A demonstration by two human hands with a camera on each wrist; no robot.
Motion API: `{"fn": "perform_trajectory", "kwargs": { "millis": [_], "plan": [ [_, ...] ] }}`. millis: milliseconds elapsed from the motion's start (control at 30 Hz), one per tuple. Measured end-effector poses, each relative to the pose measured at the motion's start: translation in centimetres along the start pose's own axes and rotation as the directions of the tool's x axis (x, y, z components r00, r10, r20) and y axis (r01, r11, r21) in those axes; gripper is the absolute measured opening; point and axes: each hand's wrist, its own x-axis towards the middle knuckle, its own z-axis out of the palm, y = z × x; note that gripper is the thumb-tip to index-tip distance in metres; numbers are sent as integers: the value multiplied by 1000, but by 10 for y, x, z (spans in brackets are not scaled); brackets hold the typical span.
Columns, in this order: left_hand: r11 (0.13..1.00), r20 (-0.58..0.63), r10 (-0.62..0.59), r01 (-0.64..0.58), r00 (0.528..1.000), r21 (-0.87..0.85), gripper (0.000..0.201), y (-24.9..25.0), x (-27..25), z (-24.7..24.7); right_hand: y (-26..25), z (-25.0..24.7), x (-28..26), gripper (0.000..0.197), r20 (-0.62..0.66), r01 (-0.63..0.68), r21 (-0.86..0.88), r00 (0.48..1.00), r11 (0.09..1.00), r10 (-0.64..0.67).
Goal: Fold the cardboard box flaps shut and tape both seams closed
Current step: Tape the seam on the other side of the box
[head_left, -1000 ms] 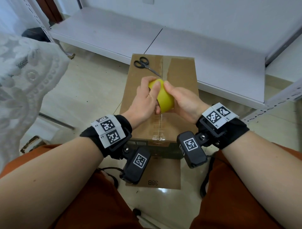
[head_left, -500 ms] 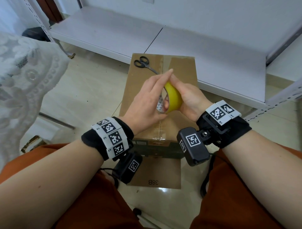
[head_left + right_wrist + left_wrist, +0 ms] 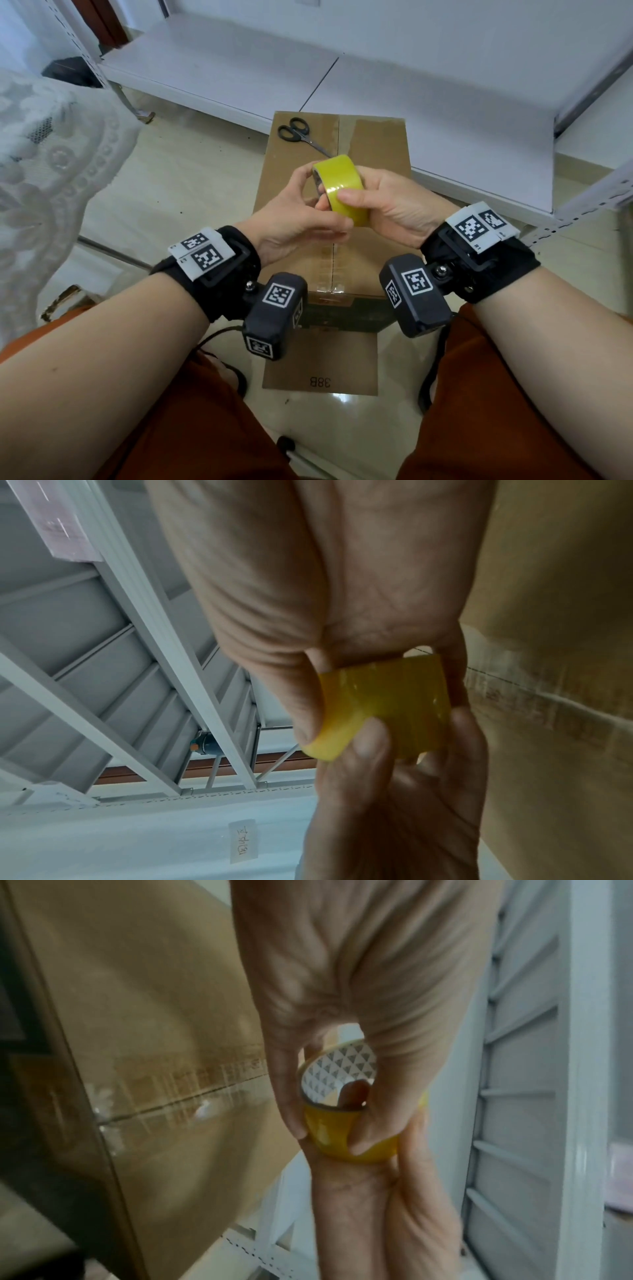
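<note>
A yellow tape roll [image 3: 342, 185] hangs above the middle of the closed cardboard box [image 3: 376, 144]. My right hand [image 3: 373, 204] grips it from the right, with the thumb lying on its outer face. From the left, my left hand [image 3: 301, 209] pinches the rim, one finger inside the core. In the left wrist view, left-hand fingers curl on the roll [image 3: 329, 1131]. In the right wrist view both thumbs press the yellow band [image 3: 387, 707]. The box's centre seam [image 3: 337, 137] runs away from me, and clear tape shows at its near end.
Black scissors [image 3: 298, 133] lie on the box's far left corner. A white low shelf [image 3: 239, 68] runs behind the box, and a metal rack upright [image 3: 589, 202] stands at the right. Lace cloth [image 3: 51, 154] hangs at the left. A cardboard piece marked 38B [image 3: 320, 373] lies between my knees.
The roll has turned from edge-on to showing its broad yellow face. My left fingers, stretched over it half a second ago, now curl at its left rim.
</note>
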Motion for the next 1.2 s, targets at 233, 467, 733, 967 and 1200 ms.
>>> {"fn": "perform_trajectory", "kwargs": {
  "millis": [233, 467, 733, 967, 1200],
  "plan": [
    [926, 79, -172, 188, 982, -328, 60, 11, 1, -8, -1, 6, 0, 32, -38, -25, 31, 999, 999, 26],
    [946, -38, -149, 131, 988, -297, 47, 8, 5, -6, 0, 13, 1, 43, -78, -123, 31, 989, 992, 125],
    [996, -87, 87, -85, 992, 26, 32, 7, -4, 10, 4, 13, 2, 45, -220, -100, 131, 967, 986, 127],
    [893, -96, 242, -182, 966, 413, 90, -5, -3, 12, 4, 12, 5, 34, -388, -72, 127, 914, 989, 117],
    [995, -97, 43, -33, 994, 99, 62, -2, -5, 18, 4, 17, 10, 47, -508, -3, 2, 861, 1000, 4]
  ]
}}
